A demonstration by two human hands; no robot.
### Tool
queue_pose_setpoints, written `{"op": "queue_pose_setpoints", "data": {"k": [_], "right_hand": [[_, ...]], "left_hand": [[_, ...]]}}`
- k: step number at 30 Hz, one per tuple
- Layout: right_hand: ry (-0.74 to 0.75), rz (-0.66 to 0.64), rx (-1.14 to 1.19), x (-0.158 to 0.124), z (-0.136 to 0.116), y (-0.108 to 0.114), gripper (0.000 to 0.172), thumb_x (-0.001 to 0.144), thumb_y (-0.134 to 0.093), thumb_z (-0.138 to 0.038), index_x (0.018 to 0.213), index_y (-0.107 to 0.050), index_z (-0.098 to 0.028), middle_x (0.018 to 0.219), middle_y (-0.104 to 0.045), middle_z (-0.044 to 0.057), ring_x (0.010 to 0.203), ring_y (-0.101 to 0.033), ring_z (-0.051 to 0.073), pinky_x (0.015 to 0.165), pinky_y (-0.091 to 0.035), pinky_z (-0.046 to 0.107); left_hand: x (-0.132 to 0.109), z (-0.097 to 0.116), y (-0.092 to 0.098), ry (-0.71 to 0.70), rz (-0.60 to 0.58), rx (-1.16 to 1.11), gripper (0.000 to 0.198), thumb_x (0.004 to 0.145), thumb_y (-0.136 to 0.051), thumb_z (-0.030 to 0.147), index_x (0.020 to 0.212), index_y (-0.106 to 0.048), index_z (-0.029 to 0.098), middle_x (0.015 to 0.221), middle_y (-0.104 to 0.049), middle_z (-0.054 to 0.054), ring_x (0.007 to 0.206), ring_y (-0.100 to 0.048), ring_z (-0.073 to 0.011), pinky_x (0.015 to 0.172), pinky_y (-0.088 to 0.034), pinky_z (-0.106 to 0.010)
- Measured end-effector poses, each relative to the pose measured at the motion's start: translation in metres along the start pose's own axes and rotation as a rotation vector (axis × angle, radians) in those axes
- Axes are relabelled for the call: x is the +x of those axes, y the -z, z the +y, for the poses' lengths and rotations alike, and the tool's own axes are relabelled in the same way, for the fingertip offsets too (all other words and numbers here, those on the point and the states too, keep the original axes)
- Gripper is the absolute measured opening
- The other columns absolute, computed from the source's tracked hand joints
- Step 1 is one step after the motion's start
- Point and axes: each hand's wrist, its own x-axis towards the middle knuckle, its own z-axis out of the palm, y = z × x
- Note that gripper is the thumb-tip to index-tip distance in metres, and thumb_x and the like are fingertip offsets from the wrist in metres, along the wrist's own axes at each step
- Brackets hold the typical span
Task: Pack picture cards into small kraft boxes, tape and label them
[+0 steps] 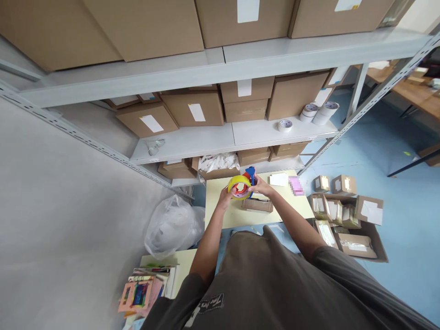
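Note:
Above the pale yellow table point(220, 215) I hold a blue and red tape dispenser point(252, 174) with a roll of yellow tape point(239, 178) on it. My left hand point(226, 197) grips the left side of the roll, its thumb on the roll's face. At the dispenser's right side, my right hand point(259, 187) is closed round the blue part, partly hidden. Just below both hands lies a small brown cardboard box point(257, 205), its upper side partly covered from sight by the roll and hands.
White paper point(278, 179) and a pink item point(296, 185) lie at the table's right. Metal shelving point(192, 142) with cardboard boxes and tape rolls point(285, 125) stands ahead. A clear plastic bag point(173, 227) sits left; a crate of parcels point(380, 247) stands on the floor, right.

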Motion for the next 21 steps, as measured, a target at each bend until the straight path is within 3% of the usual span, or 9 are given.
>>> {"op": "queue_pose_setpoints", "data": {"k": [6,11,15,21], "right_hand": [[0.027,0.075,0.004,0.001,0.013,-0.001,0.072,0.050,-0.101,-0.042,0.113,-0.069,-0.028,0.108,-0.079,0.001,0.101,-0.074,0.027,0.088,-0.063,0.038],[0.020,0.056,-0.006,-0.002,0.022,-0.002,0.069,0.058,-0.096,-0.048,0.119,-0.068,-0.029,0.108,-0.079,0.001,0.102,-0.074,0.026,0.089,-0.062,0.036],[-0.019,0.088,0.042,-0.001,0.023,-0.012,0.070,0.062,-0.093,-0.051,0.124,-0.068,-0.029,0.112,-0.079,0.003,0.104,-0.074,0.028,0.087,-0.063,0.037],[0.121,0.210,0.179,-0.002,0.026,-0.031,0.071,0.069,-0.086,-0.054,0.133,-0.064,-0.030,0.116,-0.078,0.006,0.111,-0.073,0.031,0.094,-0.063,0.041]], "left_hand": [[-0.003,-0.003,-0.006,0.077,-0.017,-0.031,0.071,0.077,-0.086,0.069,0.127,-0.078,0.019,0.118,-0.082,-0.012,0.119,-0.074,-0.0339,0.092,-0.060,-0.037],[-0.005,-0.001,-0.012,0.049,-0.080,-0.193,0.074,0.073,-0.090,0.064,0.129,-0.076,0.018,0.132,-0.077,-0.014,0.128,-0.069,-0.0349,0.106,-0.055,-0.043],[-0.002,0.000,-0.021,-0.010,-0.011,-0.238,0.068,0.074,-0.089,0.064,0.120,-0.079,0.015,0.124,-0.079,-0.015,0.125,-0.070,-0.0361,0.108,-0.054,-0.046],[0.004,0.002,-0.030,-0.031,0.011,-0.262,0.067,0.072,-0.091,0.061,0.119,-0.079,0.015,0.124,-0.080,-0.015,0.122,-0.072,-0.0352,0.106,-0.056,-0.043]]}}
